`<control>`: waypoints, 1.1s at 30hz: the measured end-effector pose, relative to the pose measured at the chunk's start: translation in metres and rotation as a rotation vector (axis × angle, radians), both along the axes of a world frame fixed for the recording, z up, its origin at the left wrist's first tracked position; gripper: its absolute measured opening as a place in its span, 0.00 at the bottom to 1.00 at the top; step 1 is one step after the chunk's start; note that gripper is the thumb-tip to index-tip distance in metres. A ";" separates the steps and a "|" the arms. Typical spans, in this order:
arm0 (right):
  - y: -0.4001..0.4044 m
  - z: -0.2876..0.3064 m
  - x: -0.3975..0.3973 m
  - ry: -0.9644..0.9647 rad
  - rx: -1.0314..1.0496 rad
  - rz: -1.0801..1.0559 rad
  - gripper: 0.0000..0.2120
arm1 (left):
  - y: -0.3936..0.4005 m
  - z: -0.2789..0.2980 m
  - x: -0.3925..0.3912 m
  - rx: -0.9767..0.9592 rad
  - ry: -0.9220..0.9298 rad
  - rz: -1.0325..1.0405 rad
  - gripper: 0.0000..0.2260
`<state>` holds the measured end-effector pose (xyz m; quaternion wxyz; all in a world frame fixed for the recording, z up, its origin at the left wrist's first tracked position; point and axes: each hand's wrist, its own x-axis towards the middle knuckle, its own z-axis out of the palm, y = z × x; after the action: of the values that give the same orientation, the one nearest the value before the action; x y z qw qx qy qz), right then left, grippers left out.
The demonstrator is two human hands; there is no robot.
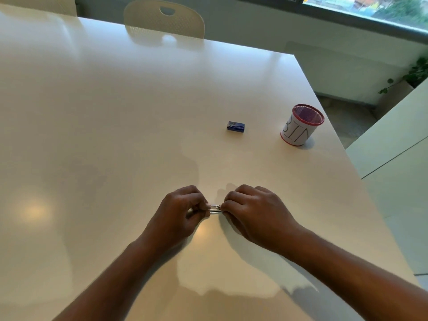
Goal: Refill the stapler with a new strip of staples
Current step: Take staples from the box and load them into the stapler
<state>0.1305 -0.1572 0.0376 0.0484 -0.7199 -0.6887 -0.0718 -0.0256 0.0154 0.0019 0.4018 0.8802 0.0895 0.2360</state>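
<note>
label: I am reading "BIN" on the white paper wrap of the mesh cup [301, 125] | blue box [235, 126]: print showing too small for me

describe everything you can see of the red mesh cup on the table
The cup is a round pen holder with pinkish-red mesh walls and a red rim at top and bottom. A white paper band wraps its outside, hand-lettered in dark strokes that seem to read "BIN", seen sideways. It stands upright on the white table near the right edge, to the right of a small blue box and apart from it. Nothing shows inside it from this angle. Neither hand touches it; only the table does.
</note>
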 end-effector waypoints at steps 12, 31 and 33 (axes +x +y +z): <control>-0.010 -0.019 -0.008 0.280 0.243 -0.131 0.06 | 0.006 0.003 -0.007 -0.130 0.056 -0.029 0.20; -0.010 -0.025 -0.005 0.219 0.230 -0.125 0.07 | 0.007 0.000 -0.005 -0.083 0.030 -0.039 0.21; -0.010 -0.025 -0.006 0.228 0.247 -0.134 0.07 | 0.007 -0.001 -0.005 -0.088 0.028 -0.037 0.21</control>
<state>0.1248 -0.1674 0.0125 0.2093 -0.7562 -0.6152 -0.0765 -0.0309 0.0226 0.0005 0.4430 0.8664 0.0891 0.2123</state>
